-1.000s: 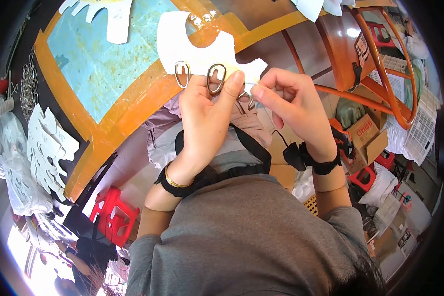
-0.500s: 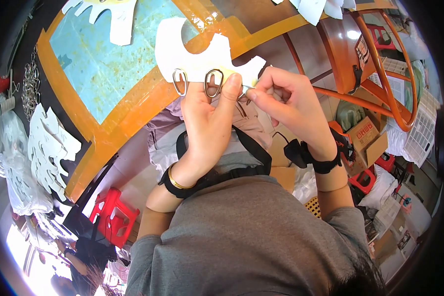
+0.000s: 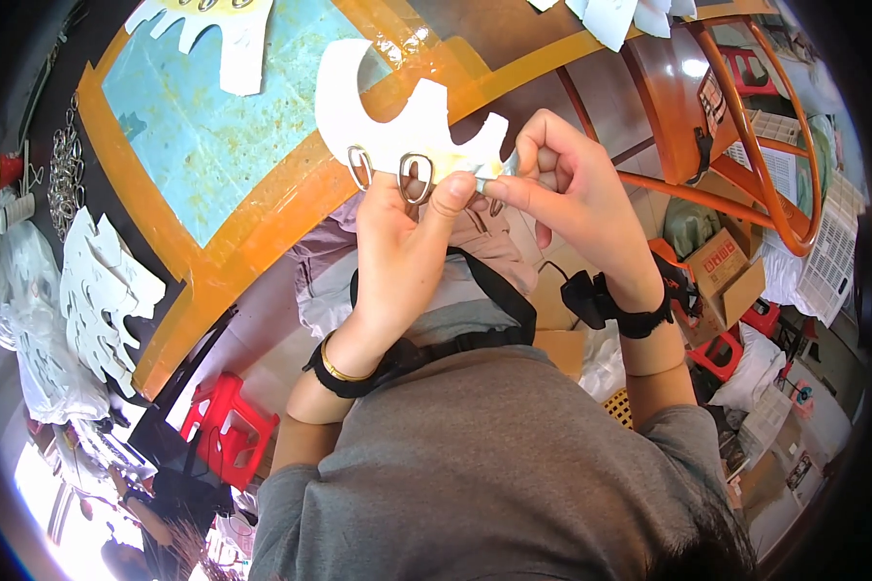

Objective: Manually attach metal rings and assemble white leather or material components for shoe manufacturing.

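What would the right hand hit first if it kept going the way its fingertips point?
The right hand points left; its fingertips already pinch a metal ring at the white card cutout's edge, then the left thumb. Depth unclear.

A large table (image 3: 213, 261) with an orange-painted frame and a worn pale-blue top is seen across the upper left. Stacks of white cut-out card shapes (image 3: 102, 290) are piled beside its left edge, with clear plastic bags (image 3: 19, 320) just beyond them, and a heap of metal rings (image 3: 65, 174) lies further up that side. A red plastic stool (image 3: 228, 426) is placed on the floor below the table. At the upper right, an orange tubular metal frame (image 3: 756, 155) is visible, with brown cardboard boxes (image 3: 722, 281) and a white slatted crate (image 3: 828, 271) near it. Strong daylight is spilled in at the lower left corner.
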`<action>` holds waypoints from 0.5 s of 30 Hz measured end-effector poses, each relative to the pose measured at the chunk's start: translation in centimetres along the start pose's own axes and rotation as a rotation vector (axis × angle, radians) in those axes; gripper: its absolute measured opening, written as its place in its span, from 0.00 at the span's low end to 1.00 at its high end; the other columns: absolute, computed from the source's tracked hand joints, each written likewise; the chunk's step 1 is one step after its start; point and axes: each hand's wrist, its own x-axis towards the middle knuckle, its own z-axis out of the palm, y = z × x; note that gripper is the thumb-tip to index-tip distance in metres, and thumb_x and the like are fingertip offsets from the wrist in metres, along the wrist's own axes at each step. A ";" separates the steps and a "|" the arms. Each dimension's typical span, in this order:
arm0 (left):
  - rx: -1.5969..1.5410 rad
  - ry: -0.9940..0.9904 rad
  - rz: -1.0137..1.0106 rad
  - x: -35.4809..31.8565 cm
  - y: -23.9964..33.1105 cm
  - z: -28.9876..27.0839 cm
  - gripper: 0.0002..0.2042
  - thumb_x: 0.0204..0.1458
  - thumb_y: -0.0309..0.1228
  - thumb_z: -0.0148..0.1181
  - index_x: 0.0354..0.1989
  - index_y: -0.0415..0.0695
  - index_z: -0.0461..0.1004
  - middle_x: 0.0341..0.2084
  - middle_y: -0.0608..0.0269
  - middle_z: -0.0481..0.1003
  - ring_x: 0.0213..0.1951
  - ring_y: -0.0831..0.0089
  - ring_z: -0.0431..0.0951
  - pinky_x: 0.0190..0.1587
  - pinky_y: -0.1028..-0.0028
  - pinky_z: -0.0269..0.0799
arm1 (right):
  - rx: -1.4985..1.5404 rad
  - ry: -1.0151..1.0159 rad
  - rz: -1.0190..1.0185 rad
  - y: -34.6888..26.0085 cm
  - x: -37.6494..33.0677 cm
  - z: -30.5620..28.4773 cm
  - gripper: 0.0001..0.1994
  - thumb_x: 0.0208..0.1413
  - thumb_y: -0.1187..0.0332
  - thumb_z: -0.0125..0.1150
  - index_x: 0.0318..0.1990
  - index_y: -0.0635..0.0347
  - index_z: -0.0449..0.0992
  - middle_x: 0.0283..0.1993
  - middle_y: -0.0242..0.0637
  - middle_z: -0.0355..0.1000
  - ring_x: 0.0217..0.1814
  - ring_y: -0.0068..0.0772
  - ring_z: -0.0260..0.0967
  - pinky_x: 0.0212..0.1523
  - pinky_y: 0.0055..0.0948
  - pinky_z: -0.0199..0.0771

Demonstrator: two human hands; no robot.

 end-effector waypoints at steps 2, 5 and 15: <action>-0.018 -0.051 -0.016 0.0 -0.1 -0.3 0.10 0.52 0.28 0.57 0.39 0.37 0.66 0.31 0.65 0.72 0.32 0.81 0.72 0.36 0.79 0.68 | 0.008 -0.004 -0.002 0.2 0.1 0.0 0.12 0.49 0.74 0.60 0.26 0.58 0.60 0.19 0.25 0.63 0.17 0.09 0.56 0.12 0.12 0.54; 0.096 -0.086 0.055 -0.1 -0.2 -0.4 0.12 0.48 0.24 0.61 0.39 0.36 0.67 0.32 0.64 0.73 0.32 0.80 0.72 0.37 0.79 0.69 | 0.013 -0.018 0.003 0.4 0.0 -0.2 0.11 0.49 0.74 0.60 0.27 0.58 0.61 0.19 0.24 0.62 0.17 0.09 0.56 0.13 0.12 0.54; -0.106 0.003 -0.047 -0.2 0.3 0.2 0.14 0.44 0.18 0.61 0.40 0.35 0.67 0.35 0.60 0.73 0.35 0.78 0.73 0.40 0.78 0.70 | -0.077 0.246 -0.379 0.9 -1.0 1.1 0.11 0.47 0.71 0.64 0.30 0.61 0.65 0.27 0.30 0.63 0.22 0.12 0.56 0.16 0.12 0.55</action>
